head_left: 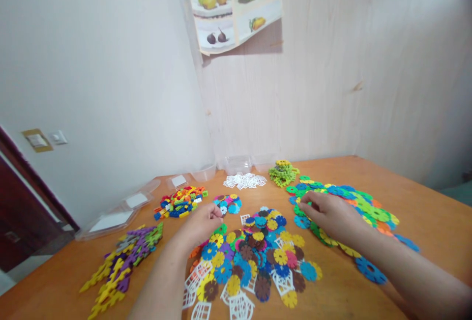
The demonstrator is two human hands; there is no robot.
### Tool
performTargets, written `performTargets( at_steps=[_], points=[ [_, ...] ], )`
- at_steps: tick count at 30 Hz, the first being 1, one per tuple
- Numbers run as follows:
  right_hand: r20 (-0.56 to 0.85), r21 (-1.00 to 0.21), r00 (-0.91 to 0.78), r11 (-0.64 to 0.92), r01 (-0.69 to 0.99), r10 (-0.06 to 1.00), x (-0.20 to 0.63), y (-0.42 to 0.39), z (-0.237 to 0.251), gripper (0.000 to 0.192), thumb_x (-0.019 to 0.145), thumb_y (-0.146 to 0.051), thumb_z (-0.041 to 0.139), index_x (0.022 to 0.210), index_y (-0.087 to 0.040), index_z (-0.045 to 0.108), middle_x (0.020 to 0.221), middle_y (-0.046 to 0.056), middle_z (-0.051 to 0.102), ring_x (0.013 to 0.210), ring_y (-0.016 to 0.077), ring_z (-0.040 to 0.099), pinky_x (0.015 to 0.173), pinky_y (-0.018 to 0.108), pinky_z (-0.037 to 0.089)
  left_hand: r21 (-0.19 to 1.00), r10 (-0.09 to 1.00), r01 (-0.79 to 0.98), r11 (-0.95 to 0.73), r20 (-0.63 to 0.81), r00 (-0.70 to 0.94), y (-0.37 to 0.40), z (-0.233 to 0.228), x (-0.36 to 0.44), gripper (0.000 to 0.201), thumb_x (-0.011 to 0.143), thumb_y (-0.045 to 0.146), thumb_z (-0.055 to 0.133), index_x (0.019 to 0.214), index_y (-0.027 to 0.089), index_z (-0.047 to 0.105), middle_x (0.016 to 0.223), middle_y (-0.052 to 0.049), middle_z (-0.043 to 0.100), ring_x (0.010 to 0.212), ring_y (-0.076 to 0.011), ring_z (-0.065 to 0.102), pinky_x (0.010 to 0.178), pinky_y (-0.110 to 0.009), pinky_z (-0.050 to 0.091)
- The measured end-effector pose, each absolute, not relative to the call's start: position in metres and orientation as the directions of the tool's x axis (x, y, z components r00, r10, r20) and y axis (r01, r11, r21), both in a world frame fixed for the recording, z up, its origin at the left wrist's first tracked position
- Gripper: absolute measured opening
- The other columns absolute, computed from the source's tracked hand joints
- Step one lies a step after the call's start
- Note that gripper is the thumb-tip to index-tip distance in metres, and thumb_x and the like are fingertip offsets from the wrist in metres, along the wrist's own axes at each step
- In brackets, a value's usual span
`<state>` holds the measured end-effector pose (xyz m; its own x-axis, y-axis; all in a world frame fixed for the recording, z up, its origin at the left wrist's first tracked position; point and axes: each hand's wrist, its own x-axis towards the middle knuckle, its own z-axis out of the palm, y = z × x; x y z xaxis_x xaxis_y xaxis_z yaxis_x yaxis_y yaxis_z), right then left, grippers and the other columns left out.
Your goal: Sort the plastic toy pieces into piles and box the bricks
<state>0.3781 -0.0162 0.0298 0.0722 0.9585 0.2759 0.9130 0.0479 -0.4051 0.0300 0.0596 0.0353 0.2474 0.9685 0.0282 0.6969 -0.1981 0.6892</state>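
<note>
My left hand (201,224) hovers over the near edge of a central heap of small snowflake discs (254,256), fingertips pinched together close to a small cluster of blue and pink discs (227,203); whether it grips a piece I cannot tell. My right hand (330,214) rests on a long spread of larger green, blue and orange discs (354,204), fingers curled onto a green disc at its left end. White lattice pieces (238,305) lie mixed into the near side of the central heap.
On the wooden table (424,212): purple and yellow flat connectors (123,258) at left, small coloured bricks (179,202), white square pieces (245,180), a green disc stack (283,171). Clear plastic trays (121,212) line the wall. A fruit poster (236,8) hangs above.
</note>
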Motion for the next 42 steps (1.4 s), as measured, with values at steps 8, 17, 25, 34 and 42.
performTargets(
  at_steps=[8, 17, 25, 34, 42],
  points=[
    [0.264, -0.384, -0.015, 0.119, 0.915, 0.964, 0.372, -0.016, 0.022, 0.028, 0.094, -0.043, 0.046, 0.092, -0.026, 0.067, 0.088, 0.003, 0.074, 0.077, 0.0200, 0.065, 0.061, 0.026, 0.035, 0.618, 0.868, 0.730, -0.293, -0.147, 0.473, 0.042, 0.043, 0.036, 0.022, 0.069, 0.030, 0.064, 0.088, 0.019, 0.066, 0.074, 0.002, 0.057, 0.068, -0.0137, 0.052, 0.056, -0.022, 0.034],
    [0.251, -0.387, -0.021, 0.120, 0.914, 0.968, 0.370, -0.016, 0.021, 0.028, 0.095, -0.042, 0.045, 0.091, -0.025, 0.067, 0.087, 0.003, 0.073, 0.079, 0.0202, 0.066, 0.061, 0.025, 0.036, 0.751, 0.899, 0.626, -0.210, -0.104, 0.425, 0.043, 0.045, 0.040, 0.017, 0.072, 0.033, 0.063, 0.078, 0.019, 0.057, 0.068, 0.004, 0.053, 0.063, -0.0111, 0.046, 0.056, -0.022, 0.032],
    [0.245, -0.403, -0.075, 0.171, 0.899, 0.967, 0.373, -0.013, 0.015, 0.025, 0.093, -0.040, 0.047, 0.090, -0.025, 0.067, 0.083, 0.003, 0.072, 0.076, 0.0201, 0.065, 0.063, 0.026, 0.038, 0.908, 0.989, 0.413, -0.065, 0.112, -0.091, 0.078, 0.025, 0.033, 0.030, 0.073, 0.036, 0.066, 0.095, 0.016, 0.059, 0.084, -0.004, 0.067, 0.079, -0.0179, 0.063, 0.071, -0.028, 0.045],
    [0.217, -0.415, -0.085, 0.171, 0.894, 0.973, 0.368, -0.016, 0.018, 0.025, 0.093, -0.039, 0.046, 0.084, -0.023, 0.064, 0.080, 0.003, 0.071, 0.074, 0.0200, 0.064, 0.063, 0.027, 0.037, 0.811, 0.902, 0.546, -0.209, -0.055, 0.428, 0.053, 0.035, 0.041, 0.027, 0.071, 0.036, 0.068, 0.092, 0.019, 0.065, 0.082, -0.001, 0.065, 0.075, -0.0164, 0.058, 0.065, -0.025, 0.042],
    [0.217, -0.407, -0.081, 0.165, 0.898, 0.973, 0.367, -0.017, 0.019, 0.024, 0.093, -0.038, 0.047, 0.085, -0.024, 0.064, 0.082, 0.003, 0.072, 0.076, 0.0200, 0.065, 0.062, 0.026, 0.038, 0.755, 0.836, 0.603, -0.256, -0.141, 0.531, 0.044, 0.037, 0.052, 0.018, 0.070, 0.029, 0.064, 0.084, 0.019, 0.065, 0.076, 0.001, 0.063, 0.071, -0.0138, 0.056, 0.062, -0.023, 0.040]
  ],
)
